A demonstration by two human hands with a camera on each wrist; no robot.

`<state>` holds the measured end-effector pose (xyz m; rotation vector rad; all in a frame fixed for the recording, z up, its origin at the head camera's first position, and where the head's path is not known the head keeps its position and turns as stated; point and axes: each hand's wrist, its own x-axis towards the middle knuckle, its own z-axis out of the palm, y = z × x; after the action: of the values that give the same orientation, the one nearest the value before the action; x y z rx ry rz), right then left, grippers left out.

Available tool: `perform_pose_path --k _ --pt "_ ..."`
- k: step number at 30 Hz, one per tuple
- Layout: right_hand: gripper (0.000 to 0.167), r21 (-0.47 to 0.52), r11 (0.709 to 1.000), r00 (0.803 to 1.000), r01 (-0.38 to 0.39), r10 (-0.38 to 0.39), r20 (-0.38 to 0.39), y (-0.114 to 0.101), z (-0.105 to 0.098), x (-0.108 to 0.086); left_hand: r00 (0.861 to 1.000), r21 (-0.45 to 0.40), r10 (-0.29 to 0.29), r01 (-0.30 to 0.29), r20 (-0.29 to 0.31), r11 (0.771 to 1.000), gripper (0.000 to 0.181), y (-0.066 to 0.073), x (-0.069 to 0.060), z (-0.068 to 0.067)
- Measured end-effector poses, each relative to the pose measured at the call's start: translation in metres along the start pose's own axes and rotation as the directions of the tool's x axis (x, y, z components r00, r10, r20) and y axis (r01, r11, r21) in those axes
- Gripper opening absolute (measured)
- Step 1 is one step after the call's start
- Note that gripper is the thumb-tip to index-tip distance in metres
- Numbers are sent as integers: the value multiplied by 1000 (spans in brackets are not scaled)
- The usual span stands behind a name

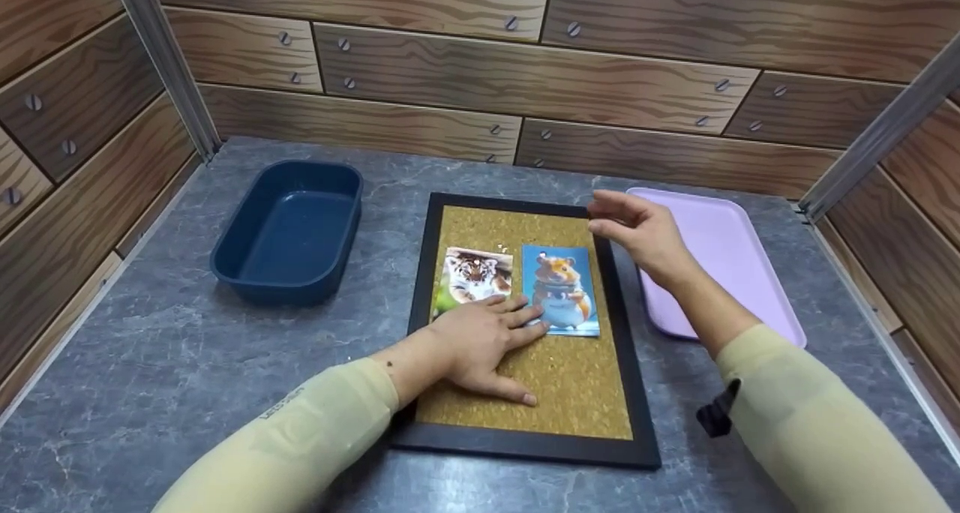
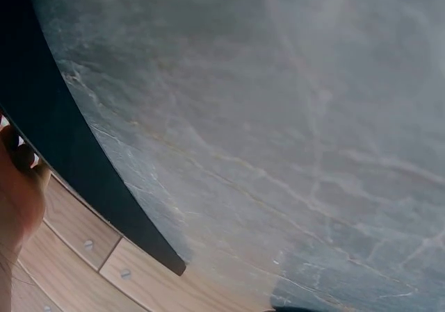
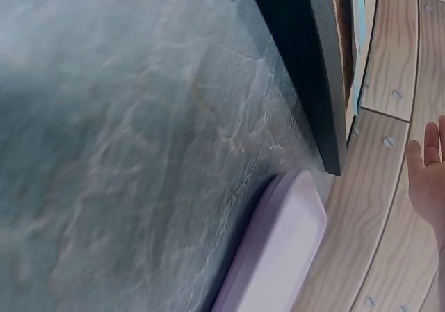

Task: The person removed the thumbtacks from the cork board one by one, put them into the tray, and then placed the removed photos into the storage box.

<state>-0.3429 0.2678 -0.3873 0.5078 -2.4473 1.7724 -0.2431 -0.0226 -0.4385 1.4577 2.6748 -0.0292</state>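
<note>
Dark-blue bin (image 1: 285, 232), wood-patterned walls (image 1: 427, 70)

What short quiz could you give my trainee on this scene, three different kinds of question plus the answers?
1. True or false: the blue bin stands to the left of the cork board.
2. Which is nearer the lilac tray: A, the tiger picture; B, the hamster picture?
3. Fill the gap: the ___ hand is spread over the cork board.

Key:
1. True.
2. B.
3. Left: the left hand.
</note>
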Motion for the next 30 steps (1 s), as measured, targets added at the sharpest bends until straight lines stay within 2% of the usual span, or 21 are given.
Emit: perform_pose_path --k 9,20,30 --pt "45 56 997 998 -59 59 3 18 9 19 1000 -3 -1 1 5 1000 106 0 0 -1" --pt "51 47 987 984 -152 147 96 33 24 26 1000 4 -2 2 5 1000 107 0 0 -2" --pt "46 -67 981 971 -181 190 149 43 27 23 1000 4 0 0 14 1000 108 0 0 -1"
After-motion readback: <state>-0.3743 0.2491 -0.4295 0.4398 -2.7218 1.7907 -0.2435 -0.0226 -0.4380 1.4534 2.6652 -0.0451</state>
